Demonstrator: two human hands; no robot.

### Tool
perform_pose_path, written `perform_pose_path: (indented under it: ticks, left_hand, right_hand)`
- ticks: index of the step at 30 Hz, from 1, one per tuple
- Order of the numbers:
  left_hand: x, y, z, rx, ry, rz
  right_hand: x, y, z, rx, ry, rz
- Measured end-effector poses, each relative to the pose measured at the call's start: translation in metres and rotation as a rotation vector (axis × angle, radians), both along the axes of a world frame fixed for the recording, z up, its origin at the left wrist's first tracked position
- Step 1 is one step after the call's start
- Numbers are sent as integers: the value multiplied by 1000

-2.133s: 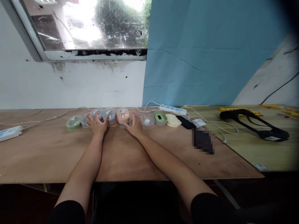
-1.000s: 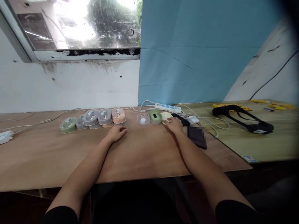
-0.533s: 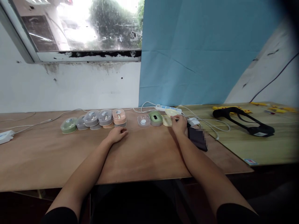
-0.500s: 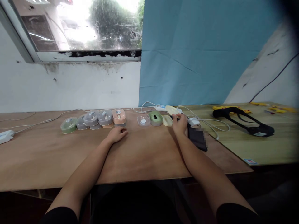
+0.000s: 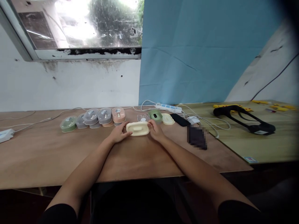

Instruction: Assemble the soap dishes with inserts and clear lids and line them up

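Observation:
A cream oval plastic piece (image 5: 138,129) with a raised bar in its middle is held above the table between both hands. My left hand (image 5: 119,133) grips its left end, thumb along the lower edge. My right hand (image 5: 155,129) pinches its right end. Just behind sits a clear lid (image 5: 143,118), partly covered by the piece and my right hand. Beside it stand a green container (image 5: 156,115) with a dark opening and a flat cream part (image 5: 167,119). Left of my hands is a peach box with a clear lid (image 5: 118,114).
Several green and grey lidded boxes (image 5: 91,116) stand in a row at the left. A black case (image 5: 179,119), a blurred dark item (image 5: 197,137), a power strip (image 5: 168,108) and white cables lie at the right. A black frame (image 5: 245,119) rests on the wooden table.
My right hand has brought the cream piece from beside the green container to the middle, in front of me. My left hand has taken hold of its other end.

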State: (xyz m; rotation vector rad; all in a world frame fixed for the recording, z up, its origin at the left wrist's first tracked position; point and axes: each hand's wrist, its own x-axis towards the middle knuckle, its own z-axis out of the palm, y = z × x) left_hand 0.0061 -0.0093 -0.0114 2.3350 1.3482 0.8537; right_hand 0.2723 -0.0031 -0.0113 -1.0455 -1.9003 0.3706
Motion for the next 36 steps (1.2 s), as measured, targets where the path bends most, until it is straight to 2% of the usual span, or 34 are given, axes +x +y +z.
perform_pose_path:
  ticks: [3, 6, 10, 22, 36]
  left_hand:
    - [4, -3, 1, 8, 18, 29]
    - [4, -2, -1, 25, -4, 62]
    - [1, 2, -4, 8, -7, 73]
    - [-1, 2, -4, -26, 103, -4]
    - [-3, 8, -14, 28, 140, 5]
  right_hand:
    - [-10, -2, -1, -183, -14, 117]
    - [-7, 3, -4, -294, -36, 103]
    - [1, 11, -7, -233, -141, 42]
    - [0, 13, -11, -155, -305, 62]
    - [3, 11, -11, -148, -284, 58]
